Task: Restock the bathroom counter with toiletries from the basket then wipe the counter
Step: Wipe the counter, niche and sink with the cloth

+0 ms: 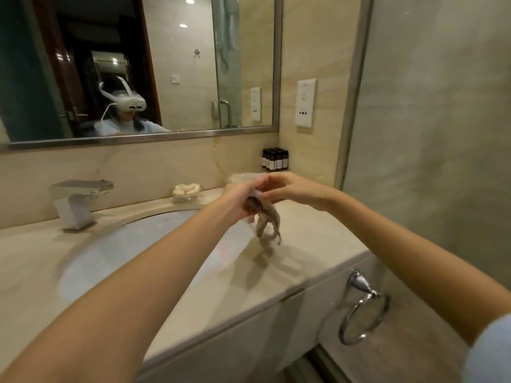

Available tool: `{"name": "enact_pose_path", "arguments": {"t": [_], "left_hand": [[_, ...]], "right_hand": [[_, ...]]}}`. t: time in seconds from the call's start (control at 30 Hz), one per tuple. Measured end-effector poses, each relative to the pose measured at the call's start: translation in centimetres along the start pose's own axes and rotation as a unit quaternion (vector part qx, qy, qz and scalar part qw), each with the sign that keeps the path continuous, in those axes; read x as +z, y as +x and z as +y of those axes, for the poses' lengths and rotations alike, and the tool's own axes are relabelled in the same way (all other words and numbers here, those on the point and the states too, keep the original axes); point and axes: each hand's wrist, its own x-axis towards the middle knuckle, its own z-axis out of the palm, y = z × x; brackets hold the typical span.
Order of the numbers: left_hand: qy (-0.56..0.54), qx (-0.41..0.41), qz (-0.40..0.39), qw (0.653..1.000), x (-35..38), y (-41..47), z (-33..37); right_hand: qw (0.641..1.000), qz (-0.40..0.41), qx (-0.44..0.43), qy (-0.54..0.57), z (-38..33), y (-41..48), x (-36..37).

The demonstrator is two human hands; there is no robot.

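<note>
- Both arms reach forward over the desk (304, 244), the left forearm crossing above the sink (132, 255) and the right one coming in from the right edge with its elbow bent.
- The hands meet in the air just right of the sink, above the desk and not touching it.
- The left hand (237, 197) is curled round the upper end of a grey-brown cloth (266, 225), knuckles turned up.
- The right hand (293, 189) arches over from the other side, wrist raised, thumb and fingers pinching the same bunched top; blur softens the fingertips.
- The cloth hangs down from both hands in twisted folds, its lower end clear of the desk, and its shadow lies on the stone below.
- A group of small dark bottles (275, 159) stands in the far right corner of the desk, against the wall.
- A glass soap dish (186, 191) with white soaps sits behind the sink, right of the square tap (80, 201).
- A chrome towel ring (365, 313) hangs on the cabinet's side.
</note>
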Motion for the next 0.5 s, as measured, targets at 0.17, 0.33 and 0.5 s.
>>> {"name": "enact_pose_path", "arguments": {"t": [0.17, 0.33, 0.5], "left_hand": [[-0.059, 0.023, -0.032, 0.997, 2.1, 2.3, -1.0], [-0.016, 0.048, -0.131, 0.99, 5.8, 2.9, -1.7], [0.28, 0.142, -0.069, 0.947, 5.8, 3.9, -4.2]], "right_hand": [[0.992, 0.123, 0.011, 0.024, 3.5, -2.2, -1.4], [0.986, 0.145, 0.011, 0.081, 6.8, -3.8, -1.5], [0.976, 0.215, 0.046, -0.01, 10.9, -5.3, -3.4]]}}
